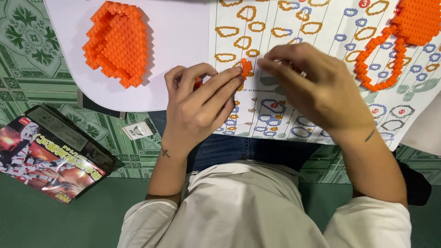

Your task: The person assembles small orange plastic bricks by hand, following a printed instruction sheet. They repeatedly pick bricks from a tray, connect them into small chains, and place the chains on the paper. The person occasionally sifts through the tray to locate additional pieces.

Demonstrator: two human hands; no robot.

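Centrally, the left hand (200, 103) and the right hand (317, 87) meet over a printed instruction sheet (321, 27), and between their fingertips sits a small orange brick piece (246, 67). The left hand is curled narrow, its thumb and forefinger pinching that piece from the 9 o'clock side; a further speck of orange shows inside its curled fingers, too hidden to tell what it is. The right hand is also drawn narrow, its fingers bunched together and its tips reaching the same piece from the 3 o'clock side; whether it grips the piece or only touches it I cannot tell.

At about 10 o'clock from the hands lies a large orange brick assembly (118, 42), house-shaped with raised walls, resting on a plain white sheet (179, 36). At 2 o'clock, near the top right corner, a second orange assembly (415, 20) lies on the instruction sheet, with a loop of orange bricks (376, 64) hanging from it towards the right hand. Both are well apart from the hands.

At 8 o'clock a dark printed box (53, 154) lies on a green patterned floor (27, 59), and a small white packet (138, 130) lies just beside its upper right corner. The person's blue-clad legs and pale shirt fill the 6 o'clock side.
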